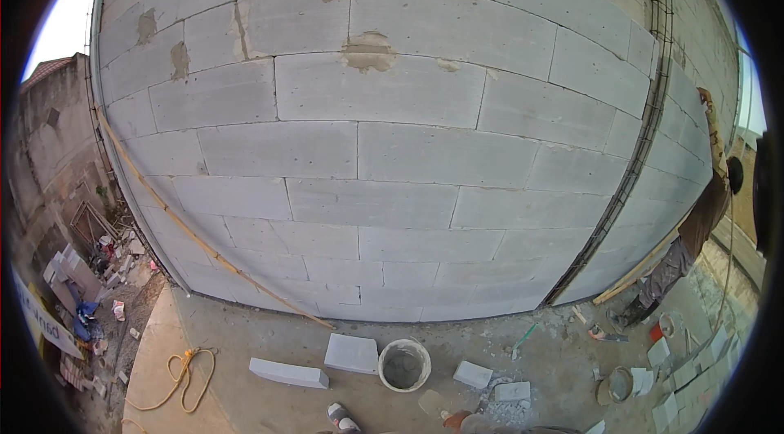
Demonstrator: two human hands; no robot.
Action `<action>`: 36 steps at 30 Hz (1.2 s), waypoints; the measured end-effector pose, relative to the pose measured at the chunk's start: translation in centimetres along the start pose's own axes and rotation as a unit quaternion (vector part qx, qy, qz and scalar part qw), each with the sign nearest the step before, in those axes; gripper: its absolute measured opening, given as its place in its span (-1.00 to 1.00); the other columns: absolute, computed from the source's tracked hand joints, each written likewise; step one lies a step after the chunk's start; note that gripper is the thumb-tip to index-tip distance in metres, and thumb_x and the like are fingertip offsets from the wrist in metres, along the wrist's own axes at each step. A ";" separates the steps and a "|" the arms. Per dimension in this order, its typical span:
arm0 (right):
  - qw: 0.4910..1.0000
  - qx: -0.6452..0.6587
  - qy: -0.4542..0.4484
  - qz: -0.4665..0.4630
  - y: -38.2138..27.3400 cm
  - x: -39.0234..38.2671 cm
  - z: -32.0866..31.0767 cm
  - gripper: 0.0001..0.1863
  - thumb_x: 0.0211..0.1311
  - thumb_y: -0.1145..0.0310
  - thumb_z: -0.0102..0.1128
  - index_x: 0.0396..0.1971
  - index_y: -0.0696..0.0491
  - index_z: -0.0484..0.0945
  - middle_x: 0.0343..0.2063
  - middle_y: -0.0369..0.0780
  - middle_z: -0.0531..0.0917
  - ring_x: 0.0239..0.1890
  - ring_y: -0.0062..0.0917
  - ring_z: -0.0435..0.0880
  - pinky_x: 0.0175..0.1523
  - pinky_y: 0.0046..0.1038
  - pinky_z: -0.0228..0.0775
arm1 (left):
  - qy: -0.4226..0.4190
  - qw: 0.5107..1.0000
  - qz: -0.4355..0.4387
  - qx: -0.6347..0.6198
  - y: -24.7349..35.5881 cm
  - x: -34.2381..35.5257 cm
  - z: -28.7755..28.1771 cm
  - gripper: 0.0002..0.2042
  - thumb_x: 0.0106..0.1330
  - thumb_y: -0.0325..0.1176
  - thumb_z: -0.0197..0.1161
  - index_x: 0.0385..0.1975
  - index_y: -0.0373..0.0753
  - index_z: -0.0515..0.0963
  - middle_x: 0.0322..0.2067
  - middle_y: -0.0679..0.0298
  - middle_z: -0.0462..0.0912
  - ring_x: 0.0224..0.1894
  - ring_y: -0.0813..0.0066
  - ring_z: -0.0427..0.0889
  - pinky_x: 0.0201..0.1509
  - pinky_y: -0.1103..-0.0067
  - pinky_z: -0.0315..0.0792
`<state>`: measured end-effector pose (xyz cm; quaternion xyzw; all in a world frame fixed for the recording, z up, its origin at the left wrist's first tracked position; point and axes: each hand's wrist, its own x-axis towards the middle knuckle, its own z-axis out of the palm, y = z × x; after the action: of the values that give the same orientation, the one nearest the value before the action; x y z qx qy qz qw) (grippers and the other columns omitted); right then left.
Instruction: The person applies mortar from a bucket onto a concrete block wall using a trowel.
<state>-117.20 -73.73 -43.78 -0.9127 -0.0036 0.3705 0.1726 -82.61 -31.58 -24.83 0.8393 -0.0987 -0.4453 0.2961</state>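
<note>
At the lower edge my right hand (456,419) comes in from the right in a grey sleeve, its fingers closed round the handle of a trowel (431,403). The trowel's flat, pale blade points up and left, just below a round bucket (404,389) of grey mortar. Blade and bucket look slightly apart. My left hand is out of the picture. Left of the bucket lie a pale block (351,353) and a longer, thin block (288,373). Two smaller block pieces, a far one (473,374) and a near one (512,391), lie to the right among white crumbs.
A tall wall (425,156) of pale blocks stands ahead, with a bamboo pole (188,226) leaning on it. A yellow rope (184,373) lies at left. At right are another person (682,258), a mortar-stained bucket (618,385), a red bucket (663,326) and stacked blocks (702,381).
</note>
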 end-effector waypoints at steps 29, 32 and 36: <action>0.926 0.279 -0.076 0.242 -21.1 -4.2 -11.7 -0.36 0.01 -0.21 0.11 -0.10 0.04 0.58 -0.03 -0.04 0.55 -0.03 -0.22 0.55 0.06 -0.27 0.32 | 0.085 0.965 -0.117 -0.219 -23.2 -2.8 0.2 -0.63 0.27 -0.04 0.06 -0.23 -0.22 0.60 -0.29 0.12 0.67 -0.20 0.23 0.63 -0.12 0.40 0.44; 0.915 0.278 -0.053 0.288 -24.6 -3.9 -13.3 -0.35 -0.08 -0.16 0.21 -0.10 0.06 0.59 -0.08 -0.07 0.58 -0.01 -0.23 0.54 0.06 -0.28 0.33 | -0.063 0.907 0.140 0.393 -29.2 -5.5 -1.5 -0.70 0.25 -0.09 0.07 -0.17 -0.13 0.52 -0.28 0.15 0.66 -0.21 0.20 0.62 -0.15 0.34 0.46; 0.926 0.242 -0.065 0.282 -25.9 -4.1 -11.9 -0.40 -0.08 -0.09 0.25 -0.07 -0.01 0.58 -0.11 -0.14 0.62 0.01 -0.29 0.55 0.07 -0.28 0.34 | -0.084 0.900 0.049 0.425 -32.4 -7.4 -1.3 -0.68 0.22 -0.08 0.08 -0.11 -0.08 0.42 -0.20 0.11 0.64 -0.18 0.15 0.63 -0.16 0.29 0.48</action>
<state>-108.94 -53.62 -24.86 -0.7804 0.3322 0.4520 0.2762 -89.03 -1.77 -38.08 0.8388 -0.3442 -0.4148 -0.0766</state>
